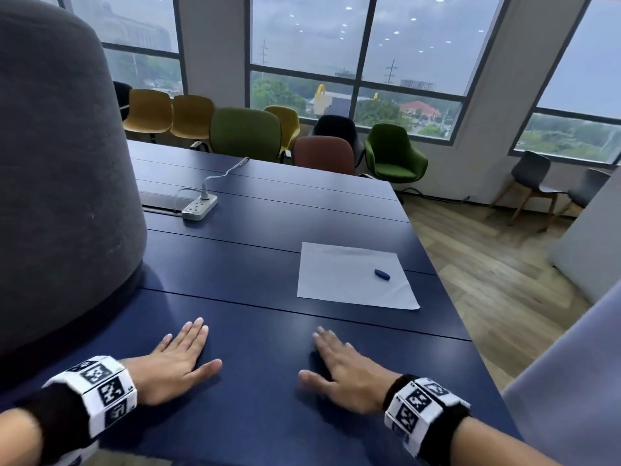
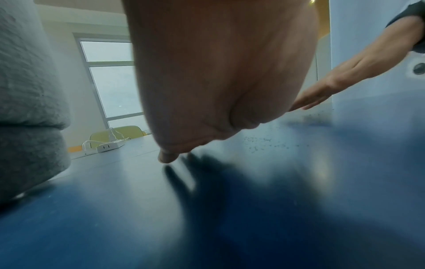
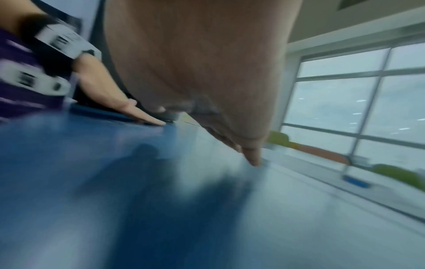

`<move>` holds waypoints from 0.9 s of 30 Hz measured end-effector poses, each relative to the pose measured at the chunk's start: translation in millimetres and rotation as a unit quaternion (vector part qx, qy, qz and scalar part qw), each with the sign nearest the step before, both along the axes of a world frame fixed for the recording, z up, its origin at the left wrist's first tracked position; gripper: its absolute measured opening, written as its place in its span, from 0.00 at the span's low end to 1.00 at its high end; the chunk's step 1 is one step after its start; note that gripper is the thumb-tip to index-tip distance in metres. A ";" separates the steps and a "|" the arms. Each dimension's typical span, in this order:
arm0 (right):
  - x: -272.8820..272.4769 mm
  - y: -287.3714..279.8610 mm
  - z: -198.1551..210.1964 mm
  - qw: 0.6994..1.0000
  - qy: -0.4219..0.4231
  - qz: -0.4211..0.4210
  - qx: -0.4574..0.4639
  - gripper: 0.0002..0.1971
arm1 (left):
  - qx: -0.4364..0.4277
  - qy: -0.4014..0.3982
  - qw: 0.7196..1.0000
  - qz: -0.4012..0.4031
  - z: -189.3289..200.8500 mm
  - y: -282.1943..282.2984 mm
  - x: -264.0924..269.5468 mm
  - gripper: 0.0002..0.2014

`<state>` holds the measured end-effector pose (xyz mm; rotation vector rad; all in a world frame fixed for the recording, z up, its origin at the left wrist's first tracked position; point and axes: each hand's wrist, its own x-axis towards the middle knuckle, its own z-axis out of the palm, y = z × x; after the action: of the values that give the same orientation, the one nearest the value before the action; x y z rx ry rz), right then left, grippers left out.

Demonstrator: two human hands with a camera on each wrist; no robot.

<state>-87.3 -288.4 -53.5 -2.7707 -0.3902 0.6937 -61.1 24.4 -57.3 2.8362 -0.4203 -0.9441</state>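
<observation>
Both hands lie flat, palms down, on the dark blue table (image 1: 262, 331). My left hand (image 1: 178, 358) is at the near left with straight fingers and holds nothing. My right hand (image 1: 339, 361) is at the near right, fingers also straight and empty. Beyond the right hand a white sheet of paper (image 1: 349, 277) lies flat with a small dark blue oval object (image 1: 382, 274) on it. In the left wrist view the palm (image 2: 220, 76) fills the top and the right hand (image 2: 322, 92) shows at the far right. The right wrist view is blurred, showing the left hand (image 3: 110, 102) on the table.
A grey felt partition (image 1: 64, 169) rises at the left edge of the table. A white power strip (image 1: 200, 206) with a plugged cable lies further back. Coloured chairs (image 1: 245, 132) line the far side under windows. The table's right edge drops to a wooden floor (image 1: 487, 257).
</observation>
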 end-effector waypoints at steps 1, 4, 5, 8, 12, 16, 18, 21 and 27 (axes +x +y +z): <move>7.3 -15.8 -2.7 0.997 -0.012 -0.068 -0.026 0.49 | -0.003 -0.003 1.000 -0.002 0.6 -1.2 0.0 0.71; 21.7 -48.6 -14.3 0.969 -0.001 -0.214 -0.121 0.50 | -0.009 -0.011 1.000 -0.009 2.9 -2.7 -1.1 0.70; 21.7 -48.2 -17.5 0.968 0.007 -0.216 -0.128 0.51 | -0.006 -0.013 1.000 -0.010 3.8 -2.8 -0.8 0.70; 8.7 -16.6 -16.3 0.988 0.015 -0.113 -0.103 0.59 | 0.006 -0.015 1.000 0.002 5.0 -7.1 1.9 0.61; -18.6 28.6 -4.2 0.996 0.021 0.079 -0.032 0.57 | 0.022 -0.030 0.998 0.041 -0.2 -15.4 10.6 0.43; -36.6 19.4 6.3 0.999 -0.020 0.019 0.038 0.54 | 0.029 -0.045 0.997 0.053 -6.9 -35.3 21.2 0.45; -45.4 2.7 7.1 0.997 -0.048 -0.041 0.046 0.58 | 0.029 -0.050 0.998 0.025 -7.0 -56.8 21.1 0.58; -61.5 -25.6 6.4 0.987 -0.044 -0.146 0.040 0.58 | 0.025 -0.054 0.998 -0.037 -13.9 -104.8 23.4 0.75; -81.6 -60.6 -22.5 0.945 -0.013 -0.319 -0.075 0.44 | -0.044 0.000 0.985 -0.168 -6.6 -204.9 -11.5 0.45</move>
<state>-168.9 -349.1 -76.0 -2.7862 0.5652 0.5292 -72.6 -180.4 -63.9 2.7348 -0.9376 -0.9501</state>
